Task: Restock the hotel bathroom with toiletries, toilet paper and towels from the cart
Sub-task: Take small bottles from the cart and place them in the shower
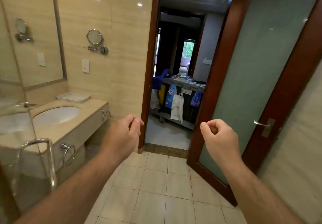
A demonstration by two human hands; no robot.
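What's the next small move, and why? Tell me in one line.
Probably walk out to the cart beyond the open door. The left hand and right hand both hold nothing, and the supplies sit on that cart outside the bathroom.

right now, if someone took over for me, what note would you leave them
Left hand: curled, holding nothing. Right hand: the same.
Cart stands beyond the open door, bags hanging on its side.
Tray on the counter and both towel rings look bare.
Done: nothing visibly restocked. Left: fetch toiletries, toilet paper, towels from the cart.
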